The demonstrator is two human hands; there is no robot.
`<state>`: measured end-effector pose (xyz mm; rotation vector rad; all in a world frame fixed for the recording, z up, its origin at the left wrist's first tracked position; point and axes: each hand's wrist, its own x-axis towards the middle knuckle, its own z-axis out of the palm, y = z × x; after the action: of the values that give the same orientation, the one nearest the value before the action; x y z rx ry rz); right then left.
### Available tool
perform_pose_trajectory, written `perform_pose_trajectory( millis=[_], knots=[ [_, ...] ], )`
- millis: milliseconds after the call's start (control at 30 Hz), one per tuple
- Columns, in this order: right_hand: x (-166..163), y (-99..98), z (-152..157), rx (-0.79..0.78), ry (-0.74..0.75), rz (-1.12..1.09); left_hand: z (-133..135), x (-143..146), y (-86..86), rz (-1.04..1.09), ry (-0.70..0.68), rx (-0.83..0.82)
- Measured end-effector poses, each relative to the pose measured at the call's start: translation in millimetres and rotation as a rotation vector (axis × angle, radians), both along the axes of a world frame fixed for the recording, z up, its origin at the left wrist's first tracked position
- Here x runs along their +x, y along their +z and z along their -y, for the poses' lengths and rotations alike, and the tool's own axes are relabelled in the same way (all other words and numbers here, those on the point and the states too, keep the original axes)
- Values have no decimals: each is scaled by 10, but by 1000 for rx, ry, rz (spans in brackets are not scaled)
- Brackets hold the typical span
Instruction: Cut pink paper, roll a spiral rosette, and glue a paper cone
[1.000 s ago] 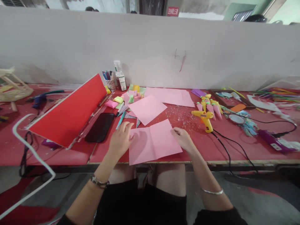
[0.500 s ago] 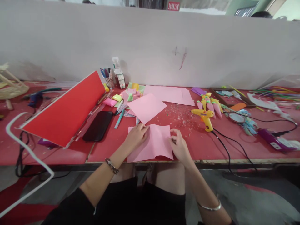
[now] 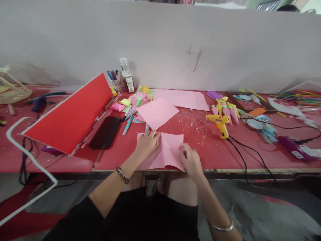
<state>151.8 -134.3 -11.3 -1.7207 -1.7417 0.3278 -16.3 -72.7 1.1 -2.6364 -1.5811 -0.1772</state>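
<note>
A folded pink paper sheet [image 3: 170, 149] lies at the near edge of the red table [image 3: 215, 152]. My left hand [image 3: 147, 143] rests on the sheet's upper left part, fingers pressed down flat on it. My right hand [image 3: 190, 160] pinches the sheet's lower right edge, fingers curled around the paper. Both wrists wear bracelets.
Further pink sheets [image 3: 157, 112] lie behind, beside paper scraps. A black phone [image 3: 105, 132] and a tilted red board [image 3: 72, 117] are to the left. A yellow glue gun [image 3: 218, 122] with a black cord, pink paper cones [image 3: 230, 113] and a pen cup [image 3: 116, 83] stand nearby.
The open pink sheet has been folded over into a narrower shape. My left hand moved right onto it, and my right hand slid down along its right edge.
</note>
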Motion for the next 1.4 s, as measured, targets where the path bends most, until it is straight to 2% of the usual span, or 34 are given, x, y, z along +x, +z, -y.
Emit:
perform_pose_trajectory(
  millis=[233,333,467,533,767,933,1067,1233,1400],
  knots=[
    [81,-24,60,-21,-54,-124,95,-26,-5,25,6,-36],
    [76,0,84,-81,-50,-316,198,-55,-61,58,4,-48],
    [45,37,141,-250,28,-588,282,-51,-130,89,45,-51],
    [35,37,176,-265,13,-571,285,-40,-137,94,52,-68],
    [35,-44,274,-128,-59,-306,269,-26,-119,110,58,-90],
    [69,-6,335,-120,-85,-228,278,-27,-117,124,54,-86],
    [185,31,397,-145,-111,-219,285,-30,-121,129,56,-86],
    [384,51,503,-114,-211,-227,271,-41,-121,151,45,-95],
    [318,169,493,4,-121,-352,299,-151,-73,268,7,-146]
  ],
)
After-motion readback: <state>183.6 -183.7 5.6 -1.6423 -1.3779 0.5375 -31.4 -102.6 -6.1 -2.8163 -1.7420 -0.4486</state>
